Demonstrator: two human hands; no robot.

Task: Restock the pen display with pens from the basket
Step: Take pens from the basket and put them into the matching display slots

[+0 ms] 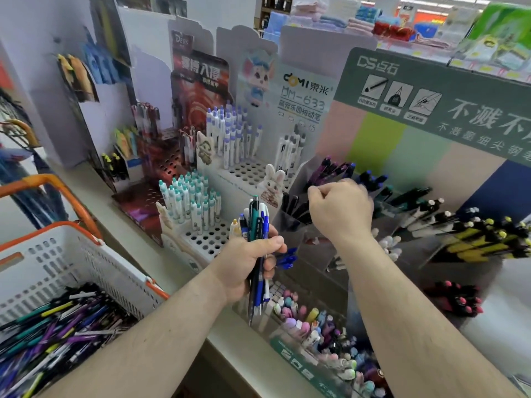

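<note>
Plastic pens, light, stiff and slick, are best pinched mid-barrel so they stay parallel. The left hand is wrapped tight round an upright bundle of pens, held in front of the pen display. The right hand is curled over the dark pens in a clear compartment; motion blur hides whether its fingertips pinch one, so I cannot tell. More pens lie heaped in the white basket, lower left, beside the tabletop.
</note>
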